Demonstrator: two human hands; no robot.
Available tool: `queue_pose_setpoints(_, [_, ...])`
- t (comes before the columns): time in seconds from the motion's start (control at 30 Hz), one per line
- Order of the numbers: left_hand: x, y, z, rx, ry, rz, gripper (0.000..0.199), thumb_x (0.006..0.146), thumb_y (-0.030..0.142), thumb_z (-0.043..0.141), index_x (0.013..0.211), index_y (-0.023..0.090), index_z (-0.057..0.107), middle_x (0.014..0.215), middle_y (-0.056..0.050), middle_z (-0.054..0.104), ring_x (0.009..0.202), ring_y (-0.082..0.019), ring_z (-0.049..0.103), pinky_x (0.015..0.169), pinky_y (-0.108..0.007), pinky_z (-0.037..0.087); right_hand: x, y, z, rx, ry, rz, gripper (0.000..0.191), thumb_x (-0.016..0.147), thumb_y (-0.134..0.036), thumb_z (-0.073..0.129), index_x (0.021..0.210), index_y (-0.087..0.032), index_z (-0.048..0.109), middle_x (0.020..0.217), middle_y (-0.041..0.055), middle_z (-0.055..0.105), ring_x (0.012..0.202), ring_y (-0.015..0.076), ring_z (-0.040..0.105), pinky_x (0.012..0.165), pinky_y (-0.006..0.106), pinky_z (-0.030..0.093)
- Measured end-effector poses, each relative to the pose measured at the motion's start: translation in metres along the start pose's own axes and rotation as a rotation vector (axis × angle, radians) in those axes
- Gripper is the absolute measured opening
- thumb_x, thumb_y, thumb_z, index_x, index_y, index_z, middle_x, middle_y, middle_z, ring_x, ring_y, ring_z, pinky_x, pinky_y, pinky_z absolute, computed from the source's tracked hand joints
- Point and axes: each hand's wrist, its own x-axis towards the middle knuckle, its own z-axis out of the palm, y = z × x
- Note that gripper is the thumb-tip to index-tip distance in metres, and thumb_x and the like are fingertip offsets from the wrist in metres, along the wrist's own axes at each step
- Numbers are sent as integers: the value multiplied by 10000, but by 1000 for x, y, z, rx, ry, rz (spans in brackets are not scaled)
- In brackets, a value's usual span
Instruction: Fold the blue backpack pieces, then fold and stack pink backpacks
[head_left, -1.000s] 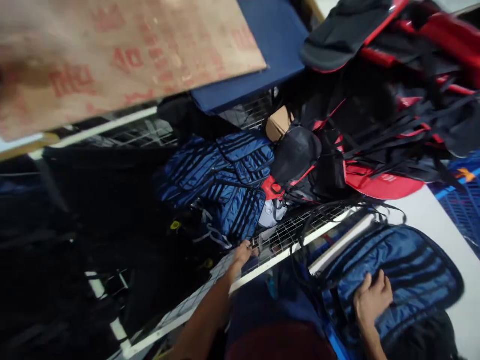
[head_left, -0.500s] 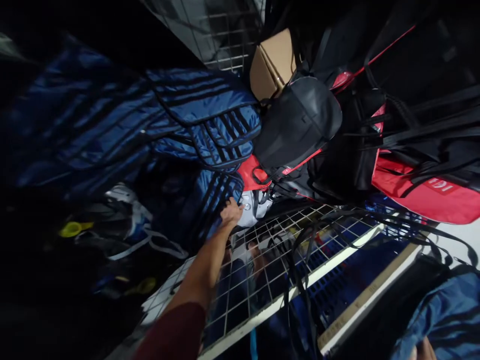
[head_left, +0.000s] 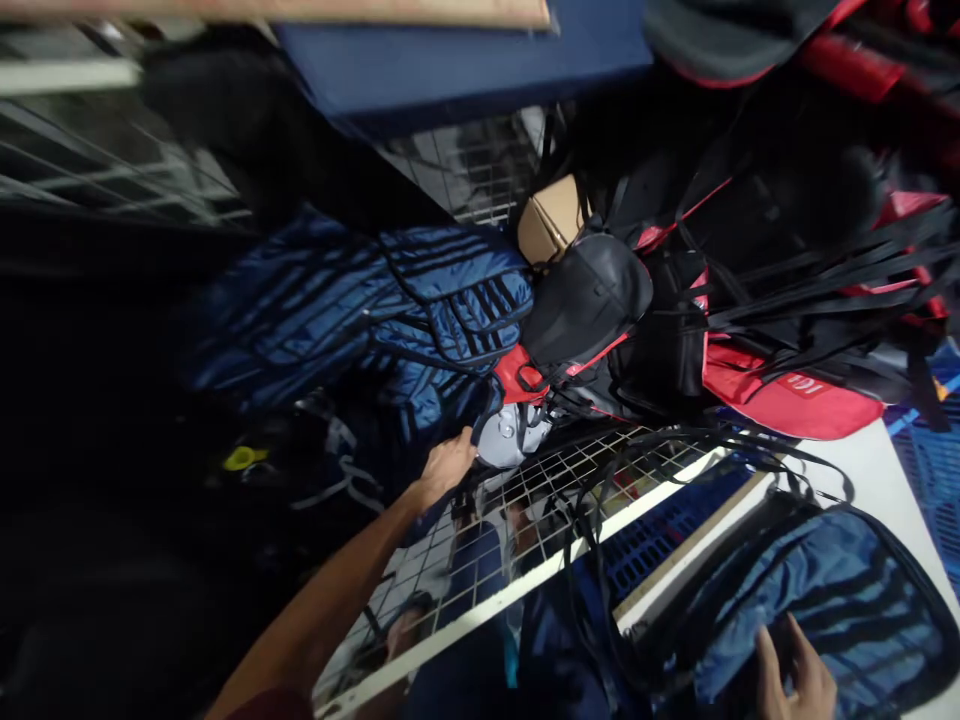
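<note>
Reaching into the pile on the wire shelf, my left hand (head_left: 450,462) has its fingers closed on the dark edge of a blue backpack (head_left: 421,395) with black stripes. Other blue striped bags (head_left: 465,300) are stacked above it. A grey bag (head_left: 504,437) and a red piece of bag (head_left: 517,372) lie just right of those fingers. At the lower right, my right hand (head_left: 799,680) grips a second blue striped backpack (head_left: 847,590) lying on a white surface. Something dark shows between its thumb and finger; part of that hand is cut off by the frame.
Black bags (head_left: 585,300) and red-and-black bags (head_left: 802,400) with loose straps fill the right side. A cardboard box (head_left: 553,220) stands behind. The wire shelf (head_left: 540,500) has a pale front rail (head_left: 480,610). A blue plastic crate (head_left: 930,480) is at the far right.
The view has shifted, bringing more of the lower-right backpack and my right hand into frame. My left hand's fingers have closed on the edge of the stacked blue backpack.
</note>
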Motion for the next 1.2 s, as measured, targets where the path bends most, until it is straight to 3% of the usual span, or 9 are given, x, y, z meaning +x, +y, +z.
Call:
queue_pose_setpoints(0.17, [-109,37,-71,27,87,128,319,1070,205,457,1345,186,619,1174,-177,783,1155,-335,746,966,-402,524,-10,-105,-36,265,-64,27,868,884,-848,648,1427,-173,711,1494,245,690,1438,504,597,1223,692,452])
queue_pose_setpoints(0.3, [-190,88,-114,-210,158,227,229,1096,276,432,1260,246,590,1047,-93,752,1023,-288,748,900,-369,514,-40,-211,-33,735,-676,-91,784,949,-823,630,1465,-235,683,1510,171,716,1444,393,636,1261,609,468])
queue_pose_setpoints(0.37, [-223,110,-135,-424,177,295,189,1115,363,412,1187,264,556,939,-35,698,887,-251,716,828,-352,506,-57,-252,-28,823,-798,-260,766,954,-775,692,1522,-262,649,1601,143,654,1506,357,592,1307,581,421])
queue_pose_setpoints(0.5, [-277,138,-183,-768,238,444,297,1105,541,456,1080,253,524,853,16,598,775,-202,640,754,-327,515,-84,-306,-37,914,-929,-502,685,1006,-696,691,1536,-267,636,1546,128,690,1448,305,635,1267,512,455])
queue_pose_setpoints(0.63, [-323,149,-222,-918,248,567,391,1069,623,549,1072,231,542,877,7,615,788,-198,652,766,-331,547,-103,-342,-70,1033,-927,-584,501,1017,-653,691,1309,-248,730,1196,57,781,1105,239,715,1023,376,542])
queue_pose_setpoints(0.77, [-354,156,-234,-899,384,596,366,1075,596,537,1008,236,518,799,37,524,717,-176,560,695,-302,471,-122,-359,-93,1097,-868,-647,444,1011,-664,679,913,-233,642,797,-45,571,748,158,507,724,295,428])
queue_pose_setpoints(0.97, [-359,148,-229,-498,647,457,293,1114,443,420,1232,220,570,933,-57,658,878,-265,656,809,-359,476,-138,-362,-107,1269,-856,-598,440,997,-649,687,841,-246,611,789,-26,572,763,171,500,747,303,447])
queue_pose_setpoints(1.07, [-352,98,-250,-339,808,201,327,1075,314,415,1332,191,576,1038,-137,725,966,-321,712,861,-385,489,-102,-335,-135,1564,-956,-368,485,990,-594,704,741,-269,444,666,-60,418,607,143,395,615,281,445])
queue_pose_setpoints(1.2, [-362,-5,-296,-585,994,-135,202,993,300,504,1094,177,629,856,-98,686,841,-297,676,758,-349,496,-6,-258,-173,1696,-924,-78,491,963,-415,796,734,-266,388,621,-126,206,494,93,118,407,194,238])
